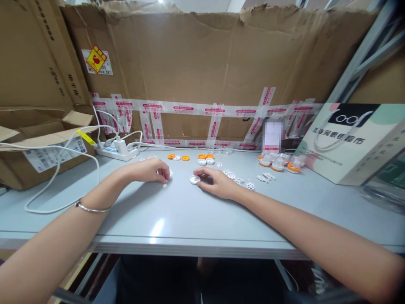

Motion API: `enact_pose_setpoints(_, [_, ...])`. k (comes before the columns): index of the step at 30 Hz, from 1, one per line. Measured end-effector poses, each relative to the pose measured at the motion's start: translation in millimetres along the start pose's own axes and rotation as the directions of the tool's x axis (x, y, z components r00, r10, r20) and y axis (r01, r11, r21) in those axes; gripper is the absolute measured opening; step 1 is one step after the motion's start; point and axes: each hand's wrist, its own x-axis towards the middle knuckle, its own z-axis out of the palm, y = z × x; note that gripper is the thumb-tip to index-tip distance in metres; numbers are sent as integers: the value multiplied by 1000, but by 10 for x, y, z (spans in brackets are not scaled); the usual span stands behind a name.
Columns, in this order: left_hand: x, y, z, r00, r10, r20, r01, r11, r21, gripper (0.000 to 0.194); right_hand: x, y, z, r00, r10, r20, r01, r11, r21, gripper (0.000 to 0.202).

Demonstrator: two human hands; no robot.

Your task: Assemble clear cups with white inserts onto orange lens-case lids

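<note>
A white round cap [194,180] is gripped at its right edge between the thumb and fingers of my right hand [217,181], low over the table. To the left, my left hand [153,170] has its fingers curled and pinched downward at the tabletop. A small white piece [165,185] shows just below those fingertips; whatever is between them is hidden. Beyond the right hand sit white caps [201,161] and orange rings [209,156]. Another orange ring [185,158] lies near a white ring [176,158]. Small white moulded parts [250,185] are scattered right of my right hand.
Clear domes on orange bases [277,165] stand at the back right, before a paper bag [344,143]. At left are a power strip [117,152], a looping white cable [57,169] and an open carton [41,152]. A tall cardboard sheet [190,63] walls the back.
</note>
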Motion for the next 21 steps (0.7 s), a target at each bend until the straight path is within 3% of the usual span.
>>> enact_pose_setpoints(4, [4,-3,12,1000,-27,-11,27,999,35,19,3,-5,1,1000,8,-3,-8,1000,-3,26])
enact_pose_setpoints(11, [38,137,65,991,-3,-135,36,969,243,20,0,-30,-16,1000,-17,-16,16,999,-39,25])
enact_pose_setpoints(13, [72,221,96,978,58,-200,-8,970,245,18,-1,-32,-15,1000,-17,-18,16,1000,-24,26])
enact_pose_setpoints(17, [166,361,212,909,232,-345,-184,969,166,14,5,-27,-10,1000,-6,-20,7,999,37,28])
enact_pose_setpoints(21, [268,396,359,863,352,-363,-301,934,192,14,14,-18,-7,1000,-1,-23,2,999,48,29])
